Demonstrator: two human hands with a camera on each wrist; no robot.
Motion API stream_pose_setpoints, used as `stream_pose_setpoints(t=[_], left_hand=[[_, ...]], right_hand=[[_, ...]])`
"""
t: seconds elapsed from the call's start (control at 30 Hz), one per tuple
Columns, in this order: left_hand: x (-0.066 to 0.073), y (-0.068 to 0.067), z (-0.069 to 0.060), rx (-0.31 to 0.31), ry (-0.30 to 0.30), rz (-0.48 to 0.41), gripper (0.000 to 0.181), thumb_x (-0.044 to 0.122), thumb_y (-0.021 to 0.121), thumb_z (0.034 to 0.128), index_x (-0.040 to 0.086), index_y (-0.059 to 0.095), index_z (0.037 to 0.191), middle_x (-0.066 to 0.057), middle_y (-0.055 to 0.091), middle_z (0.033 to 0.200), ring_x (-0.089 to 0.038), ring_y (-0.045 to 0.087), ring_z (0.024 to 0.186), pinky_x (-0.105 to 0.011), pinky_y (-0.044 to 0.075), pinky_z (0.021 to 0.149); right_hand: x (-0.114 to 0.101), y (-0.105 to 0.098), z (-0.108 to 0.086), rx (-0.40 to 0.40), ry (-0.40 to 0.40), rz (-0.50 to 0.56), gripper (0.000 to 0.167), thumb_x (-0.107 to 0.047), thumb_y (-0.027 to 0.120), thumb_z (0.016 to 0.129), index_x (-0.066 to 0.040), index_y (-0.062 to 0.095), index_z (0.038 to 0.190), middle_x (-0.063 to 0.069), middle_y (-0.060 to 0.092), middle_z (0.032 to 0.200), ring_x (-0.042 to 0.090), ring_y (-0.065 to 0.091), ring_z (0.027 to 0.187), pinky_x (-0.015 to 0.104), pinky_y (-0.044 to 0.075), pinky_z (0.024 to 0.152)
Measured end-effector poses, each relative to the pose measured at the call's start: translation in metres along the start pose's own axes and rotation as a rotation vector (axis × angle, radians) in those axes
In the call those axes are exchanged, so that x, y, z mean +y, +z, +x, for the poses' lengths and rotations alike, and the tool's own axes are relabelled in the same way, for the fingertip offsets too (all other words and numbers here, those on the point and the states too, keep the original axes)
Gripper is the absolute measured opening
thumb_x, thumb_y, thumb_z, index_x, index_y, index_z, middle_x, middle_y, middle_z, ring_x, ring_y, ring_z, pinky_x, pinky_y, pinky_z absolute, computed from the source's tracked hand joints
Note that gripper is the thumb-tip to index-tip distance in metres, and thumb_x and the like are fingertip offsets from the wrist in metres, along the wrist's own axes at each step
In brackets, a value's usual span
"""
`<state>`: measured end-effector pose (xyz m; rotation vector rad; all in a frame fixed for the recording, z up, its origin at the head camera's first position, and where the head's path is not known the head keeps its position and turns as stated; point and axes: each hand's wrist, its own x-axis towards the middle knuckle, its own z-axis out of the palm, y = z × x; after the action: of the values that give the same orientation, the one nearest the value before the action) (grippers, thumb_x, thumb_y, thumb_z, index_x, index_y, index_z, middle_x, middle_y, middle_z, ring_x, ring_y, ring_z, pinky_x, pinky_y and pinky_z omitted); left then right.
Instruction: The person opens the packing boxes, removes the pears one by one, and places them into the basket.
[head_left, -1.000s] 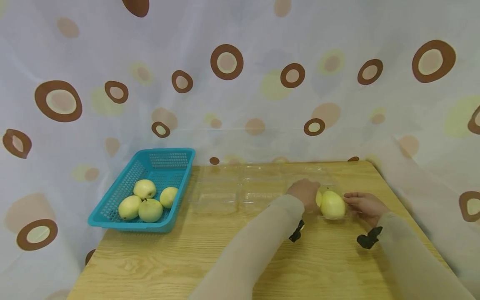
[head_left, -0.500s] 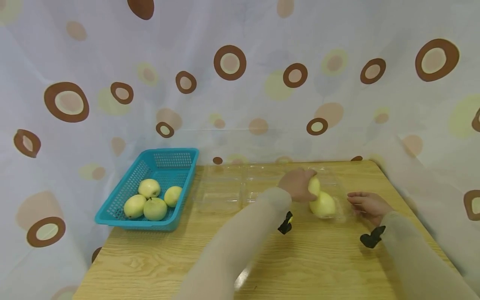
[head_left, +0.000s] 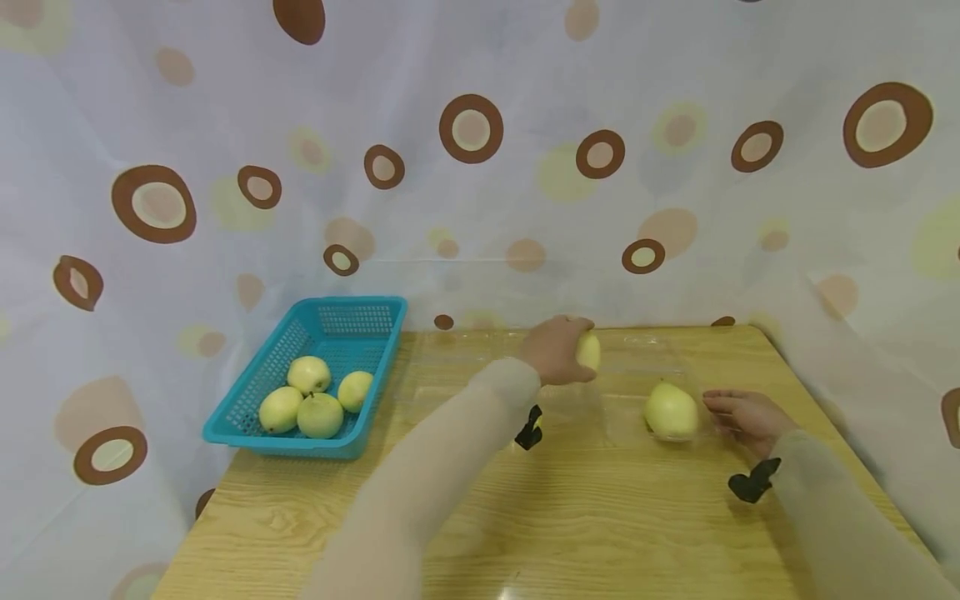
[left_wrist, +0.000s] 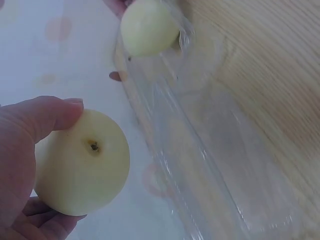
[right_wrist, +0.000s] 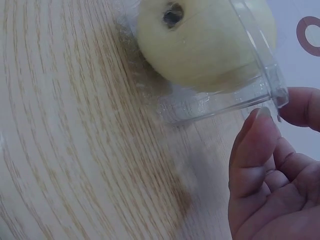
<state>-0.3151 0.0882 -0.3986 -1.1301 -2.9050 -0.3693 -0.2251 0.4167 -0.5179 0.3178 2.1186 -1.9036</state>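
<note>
My left hand grips a pale yellow pear, raised above the clear plastic boxes. In the left wrist view the thumb lies on one side and the fingers curl round the other; the pear's dark-centred end faces the camera. Another pear sits in the front part of a clear plastic box at the right. At that box's right end, my right hand pinches the rim corner between thumb and forefinger. The pear inside shows through the clear wall in the right wrist view.
A blue plastic basket at the left holds several pears. More clear plastic boxes lie along the back of the wooden table, hard to make out. A patterned curtain hangs behind.
My left hand has moved left and up with its pear, away from the right-hand box. The pear there leaned left, then settled back right. My right hand has stayed at the box.
</note>
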Motion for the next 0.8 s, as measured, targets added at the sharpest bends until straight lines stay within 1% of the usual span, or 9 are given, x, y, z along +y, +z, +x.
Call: stream_pose_setpoints(t=[0.17, 0.27, 0.4, 0.5, 0.67, 0.8], left_hand=[[-0.02, -0.009, -0.01, -0.001, -0.042, 0.017, 0.078, 0.043, 0.078, 0.0769, 0.021, 0.044, 0.144, -0.003, 0.057, 0.123, -0.017, 0.057, 0.102, -0.032, 0.05, 0.082], [-0.034, -0.014, -0.016, 0.008, -0.062, 0.033, 0.077, 0.043, 0.077, 0.0775, 0.019, 0.044, 0.144, -0.004, 0.057, 0.121, -0.017, 0.057, 0.1, -0.033, 0.05, 0.082], [-0.052, -0.025, -0.026, 0.015, -0.095, 0.016, 0.078, 0.043, 0.077, 0.0779, 0.018, 0.044, 0.144, -0.005, 0.057, 0.122, -0.018, 0.057, 0.102, -0.035, 0.051, 0.082], [-0.067, -0.034, -0.034, 0.018, -0.123, -0.003, 0.078, 0.043, 0.077, 0.0776, 0.018, 0.044, 0.144, -0.006, 0.057, 0.122, -0.02, 0.057, 0.103, -0.036, 0.051, 0.081], [-0.093, -0.045, -0.047, 0.036, -0.177, -0.033, 0.078, 0.042, 0.077, 0.0766, 0.017, 0.045, 0.143, -0.008, 0.058, 0.123, -0.023, 0.056, 0.104, -0.04, 0.05, 0.082], [-0.112, -0.05, -0.058, 0.063, -0.214, -0.071, 0.078, 0.04, 0.078, 0.0752, 0.013, 0.047, 0.142, -0.009, 0.058, 0.125, -0.024, 0.056, 0.105, -0.041, 0.049, 0.084]], right_hand=[[0.004, -0.003, 0.001, -0.007, -0.005, -0.002, 0.053, -0.025, 0.052, 0.1, 0.006, 0.038, 0.141, -0.004, 0.056, 0.099, 0.009, 0.054, 0.078, 0.026, 0.051, 0.07], [0.005, -0.005, 0.002, -0.012, -0.007, -0.012, 0.058, -0.027, 0.052, 0.1, 0.006, 0.033, 0.144, -0.003, 0.056, 0.099, 0.009, 0.055, 0.077, 0.026, 0.051, 0.069], [0.005, -0.005, 0.004, -0.018, -0.014, -0.026, 0.064, -0.028, 0.051, 0.101, 0.008, 0.027, 0.146, -0.002, 0.056, 0.099, 0.009, 0.055, 0.076, 0.027, 0.051, 0.068], [0.005, -0.004, 0.005, -0.022, -0.019, -0.03, 0.064, -0.029, 0.05, 0.101, 0.009, 0.025, 0.147, -0.002, 0.056, 0.1, 0.009, 0.055, 0.076, 0.026, 0.05, 0.067], [0.003, -0.003, 0.004, -0.024, -0.024, -0.016, 0.063, -0.028, 0.05, 0.101, 0.009, 0.026, 0.147, -0.004, 0.057, 0.099, 0.009, 0.055, 0.077, 0.026, 0.05, 0.068], [0.002, -0.001, 0.003, -0.029, -0.029, -0.005, 0.057, -0.026, 0.049, 0.102, 0.007, 0.031, 0.145, -0.006, 0.057, 0.095, 0.008, 0.054, 0.076, 0.025, 0.049, 0.067]])
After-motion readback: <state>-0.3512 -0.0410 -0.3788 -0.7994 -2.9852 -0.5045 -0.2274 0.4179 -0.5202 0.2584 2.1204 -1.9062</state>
